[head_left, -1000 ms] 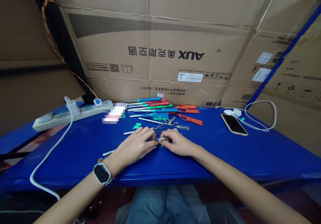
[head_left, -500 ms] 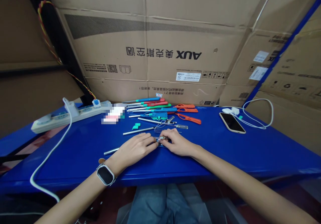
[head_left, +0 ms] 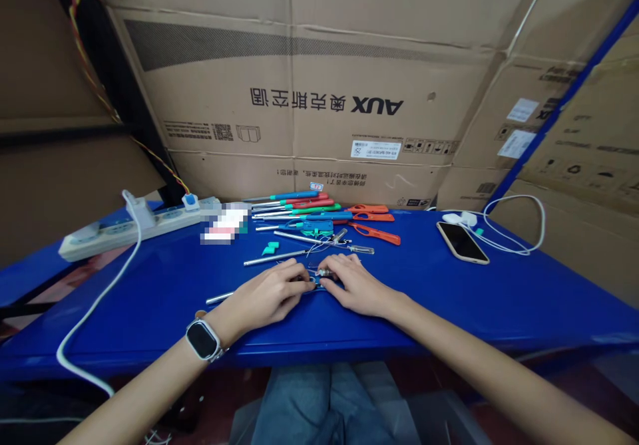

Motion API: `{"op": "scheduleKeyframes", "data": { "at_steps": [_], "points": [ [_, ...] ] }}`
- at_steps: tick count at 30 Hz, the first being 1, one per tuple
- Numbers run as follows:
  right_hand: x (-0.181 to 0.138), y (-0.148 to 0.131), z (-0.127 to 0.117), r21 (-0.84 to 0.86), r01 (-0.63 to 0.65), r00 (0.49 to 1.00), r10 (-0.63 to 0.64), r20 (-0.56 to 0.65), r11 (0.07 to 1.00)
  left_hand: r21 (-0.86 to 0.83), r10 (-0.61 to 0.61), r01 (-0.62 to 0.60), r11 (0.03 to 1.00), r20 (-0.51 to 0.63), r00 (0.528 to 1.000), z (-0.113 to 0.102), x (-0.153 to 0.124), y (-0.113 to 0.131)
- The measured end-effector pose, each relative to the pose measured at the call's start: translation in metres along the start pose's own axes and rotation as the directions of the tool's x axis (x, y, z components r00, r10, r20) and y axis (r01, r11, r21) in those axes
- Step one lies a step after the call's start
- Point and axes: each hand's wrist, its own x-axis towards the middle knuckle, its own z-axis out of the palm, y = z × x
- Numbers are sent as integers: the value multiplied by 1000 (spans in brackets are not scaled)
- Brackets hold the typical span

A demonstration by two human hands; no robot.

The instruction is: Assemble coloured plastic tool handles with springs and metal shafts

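My left hand (head_left: 272, 292), a watch on its wrist, is closed over a disassembled long-nosed lighter at the table's front. The lighter's metal tube (head_left: 219, 296) sticks out left from beneath that hand. A bit of blue casing (head_left: 315, 280) and thin wire show between my fingertips. My right hand (head_left: 357, 285) pinches a small clear part with a metal end (head_left: 325, 273) just above the casing. My fingers hide most of the lighter. Just beyond lie another metal tube (head_left: 274, 259) with wires, a clear fuel tank (head_left: 362, 250) and small green pieces (head_left: 270, 248).
Several long-nosed lighters with blue, red and green bodies (head_left: 312, 209) and orange handles (head_left: 374, 232) lie in rows at the back. A power strip (head_left: 110, 235) with a white cable stands left. A phone (head_left: 462, 243) and coiled white cable (head_left: 536, 232) lie right. Cardboard (head_left: 324, 46) walls the table.
My right fingers have spread a little over the small clear part, showing more of it and the blue casing. My left wrist has shifted slightly left. The other things on the table stay put.
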Motion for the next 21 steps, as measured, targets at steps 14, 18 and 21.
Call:
{"op": "scheduleKeyframes", "data": {
  "at_steps": [14, 18, 21],
  "points": [
    [-14, -1, -13, -36, 29, 994, -33, -107, 999, 113, -17, 15, 993, 14, 1000, 3, -1, 7],
    [-15, 1, -12, -14, 34, 981, -36, -190, 999, 46, -60, 65, 997, -92, 994, -2, 5, 8],
    [-14, 3, -12, -12, 71, 968, -72, -241, 997, -82, -196, 185, 979, -145, 970, -7, 18, 4]
  ]
}}
